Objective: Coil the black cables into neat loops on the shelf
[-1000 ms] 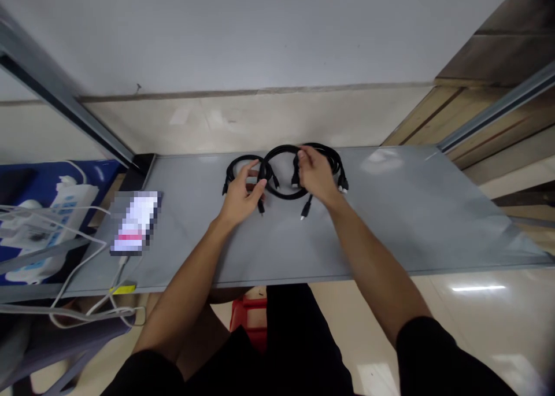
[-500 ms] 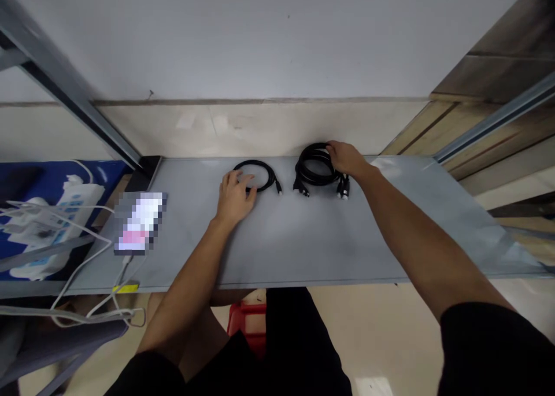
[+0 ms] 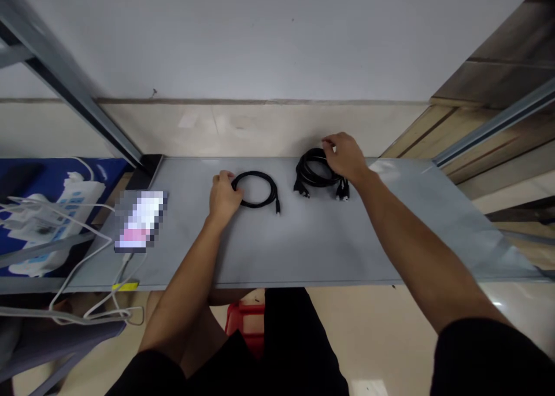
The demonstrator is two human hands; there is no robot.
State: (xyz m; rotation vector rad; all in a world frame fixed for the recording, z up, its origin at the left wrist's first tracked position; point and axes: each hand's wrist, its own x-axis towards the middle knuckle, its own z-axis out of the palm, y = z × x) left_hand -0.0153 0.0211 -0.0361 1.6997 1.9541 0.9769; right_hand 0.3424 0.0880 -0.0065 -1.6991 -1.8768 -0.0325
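On the grey shelf board (image 3: 277,240) lies a thin black cable (image 3: 256,206) coiled into a single ring, its plug pointing toward me. My left hand (image 3: 224,196) is closed round the ring's left side, fingers behind and thumb in front. To the right sits a thicker bundle of coiled black cables (image 3: 318,182) with several plugs at its near side. Over that bundle's upper right edge is my right hand (image 3: 346,156), its thumb and forefinger apart with nothing between them. Part of the bundle is hidden behind this hand.
A phone with a blurred screen (image 3: 142,219) lies at the left, with a white cord (image 3: 126,263) plugged into it. Further left is a white power strip (image 3: 56,228) full of chargers. Metal posts (image 3: 108,130) and a wall frame the shelf. A red stool (image 3: 245,324) stands below.
The thin cable ring has come toward me, and my left hand has shifted slightly left, closing on it. My right hand has let go of the thick bundle and lifted a little.
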